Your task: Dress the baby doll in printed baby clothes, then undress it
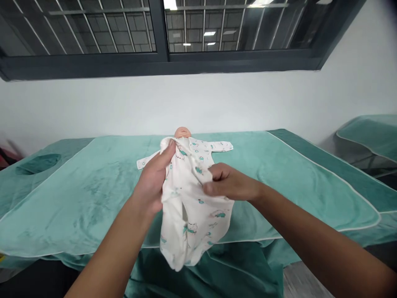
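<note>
A white baby romper [189,207] with green and pink animal prints is raised in front of me, its legs hanging down. My left hand [155,178] grips its left edge, thumb on top of the cloth. On the other side, my right hand [228,182] pinches the right edge of the fabric. Behind the romper lies a doll [182,132]; only its head top shows, and the rest is hidden by the cloth. White printed sleeves [221,146] stretch out to both sides near the doll, lying on the bed.
Green plush covers [102,194] with white piping spread over the bed. A white wall [198,103] and a dark-framed barred window [161,62] stand behind it. Another green-covered surface [372,132] is at the right.
</note>
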